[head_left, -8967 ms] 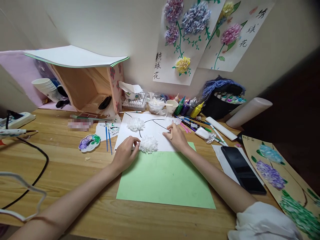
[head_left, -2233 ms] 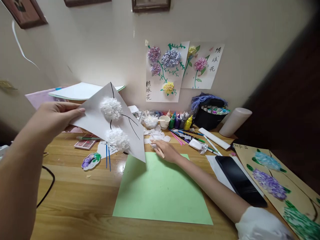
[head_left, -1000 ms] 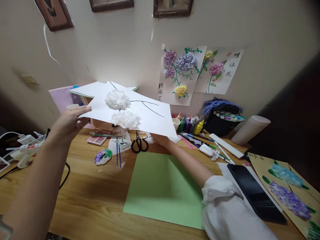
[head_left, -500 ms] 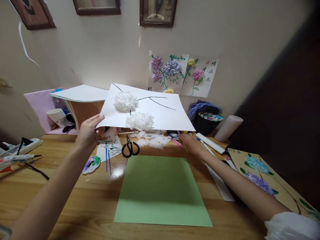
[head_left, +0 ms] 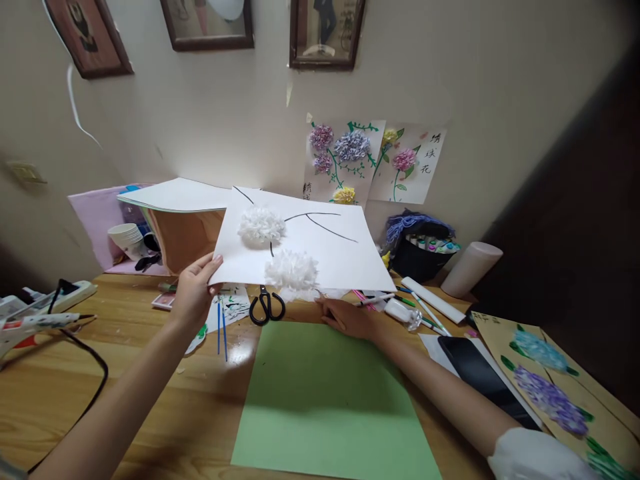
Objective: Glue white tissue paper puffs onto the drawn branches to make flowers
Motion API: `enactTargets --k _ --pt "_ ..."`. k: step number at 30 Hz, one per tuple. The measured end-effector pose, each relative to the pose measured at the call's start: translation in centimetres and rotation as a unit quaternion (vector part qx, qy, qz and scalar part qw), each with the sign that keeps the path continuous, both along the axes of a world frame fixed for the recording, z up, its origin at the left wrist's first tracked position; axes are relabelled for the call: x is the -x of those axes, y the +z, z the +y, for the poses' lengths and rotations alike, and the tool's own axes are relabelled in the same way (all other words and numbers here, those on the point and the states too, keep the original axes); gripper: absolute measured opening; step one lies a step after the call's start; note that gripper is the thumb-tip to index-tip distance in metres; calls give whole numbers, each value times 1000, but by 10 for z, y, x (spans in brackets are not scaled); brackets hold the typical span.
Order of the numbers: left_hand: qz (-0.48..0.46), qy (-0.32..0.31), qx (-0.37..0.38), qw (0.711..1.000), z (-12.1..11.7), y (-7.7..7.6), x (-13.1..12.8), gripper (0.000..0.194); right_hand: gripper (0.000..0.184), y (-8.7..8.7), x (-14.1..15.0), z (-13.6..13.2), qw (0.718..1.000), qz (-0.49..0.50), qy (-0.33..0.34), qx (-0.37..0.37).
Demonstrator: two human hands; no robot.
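Note:
My left hand [head_left: 193, 287] pinches the lower left corner of a sheet of white paper [head_left: 340, 257], held above the table and tilted. Two ruffled white paper flowers [head_left: 261, 225] stand out from the sheet among black drawn stems. Just below its front edge is my right hand [head_left: 347, 318], fingers closed round a thin wooden stick that shows only in part. Beneath lies a green sheet [head_left: 327, 393], with black-handled scissors [head_left: 267, 308] at its far left corner. White paper scraps behind are mostly hidden by the raised sheet.
Left are two blue brushes [head_left: 221, 330], a partly hidden paint palette [head_left: 197, 339] and a glue gun [head_left: 40, 323] with its black cord. Right lie pens, a wrapped white block [head_left: 400, 310], a phone [head_left: 485, 377] and a flower picture [head_left: 545, 373]. A black marker bag [head_left: 420, 247] stands behind.
The white sheet, earlier flat on the green sheet, has been lifted in my left hand and swung level. My right hand has lately moved left from the pens to below the sheet's front edge.

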State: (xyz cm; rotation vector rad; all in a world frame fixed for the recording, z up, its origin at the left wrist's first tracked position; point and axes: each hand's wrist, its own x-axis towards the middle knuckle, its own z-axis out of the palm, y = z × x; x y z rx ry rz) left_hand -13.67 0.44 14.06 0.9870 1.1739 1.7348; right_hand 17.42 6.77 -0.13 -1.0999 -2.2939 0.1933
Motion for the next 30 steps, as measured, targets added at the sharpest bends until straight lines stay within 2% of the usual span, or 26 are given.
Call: enactTargets --k 2,3,5,9,13,16,18,21,24,30 --pt "6 -3 11 1000 -3 -15 3 34 30 1 10 4 999 -6 42 34" --pt "12 -6 16 1000 -4 -23 4 37 32 1 12 5 998 5 38 40" --pt "30 -12 33 999 -9 -41 4 43 35 3 7 6 998 55 -22 32" --pt "65 -39 80 994 -25 -77 -3 46 28 6 -32 -10 989 119 -67 61" --pt "54 -90 151 983 -37 -104 -18 43 37 7 -78 -44 962 220 -112 117" --pt "61 -116 192 973 -40 -114 -28 43 33 5 -94 -68 910 336 -151 191" --pt "77 -124 212 966 -39 -117 -31 43 31 2 -95 -78 898 354 -175 196" --pt "102 -150 237 954 -40 -120 -29 49 29 -2 -91 -84 897 345 -199 190" --pt "116 -209 247 939 -43 -123 -24 53 29 -8 -88 -82 895 339 -209 199" --pt "159 -288 270 905 -44 -134 -15 55 28 -20 -87 -77 923 257 -236 162"
